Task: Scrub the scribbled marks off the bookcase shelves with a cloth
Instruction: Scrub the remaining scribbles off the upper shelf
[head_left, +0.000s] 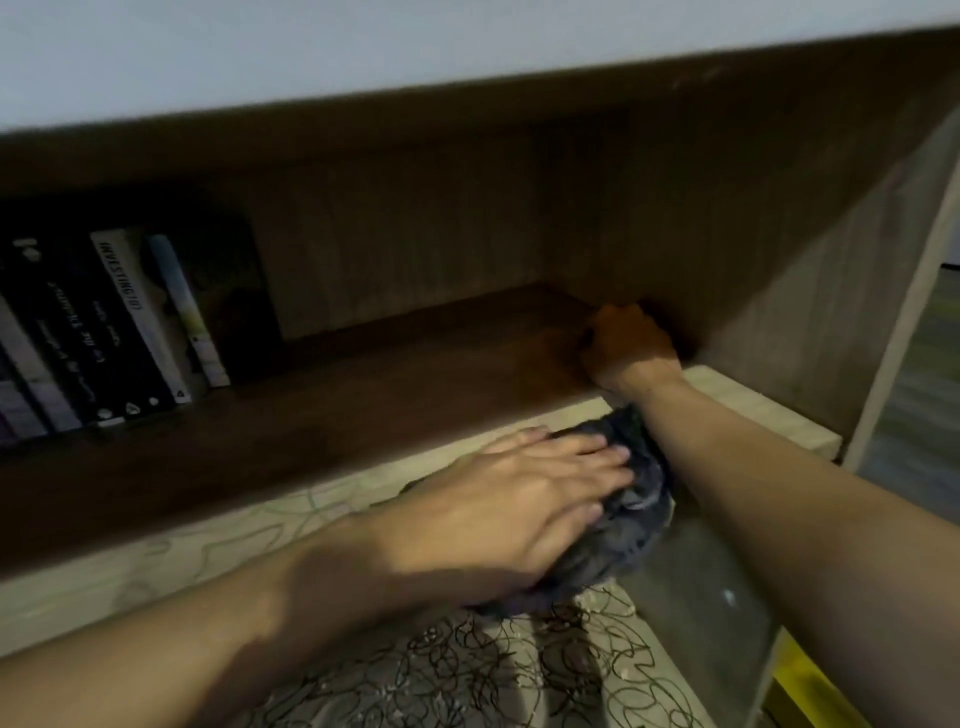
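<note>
Books (119, 322) stand in a leaning row far off to the left of my left hand (519, 493), deep in the shadowed back of the shelf (415, 374). Nearer, along the pale front edge of that shelf, faint looping scribbles (291, 514) trail out from under my left wrist, and a much denser black tangle of scribbled marks (519, 670) covers the surface just below that hand. My left hand lies flat with straight fingers, pressing down on the dark cloth (618, 525), which bunches out past my fingertips over the shelf's front edge. It looks soft, light and limp, so I judge it will crumple and slide rather than bite unless I keep my palm bearing on the middle of the wad; gathering it under the palm, not pinching a corner, should give the firmest scrub. Just beyond the cloth, my right forearm crosses over it and my right hand (628, 348) reaches into the far right corner of the shelf against the side panel (810, 312), its fingers curled into a fist; whether it holds anything I cannot tell in the gloom.
</note>
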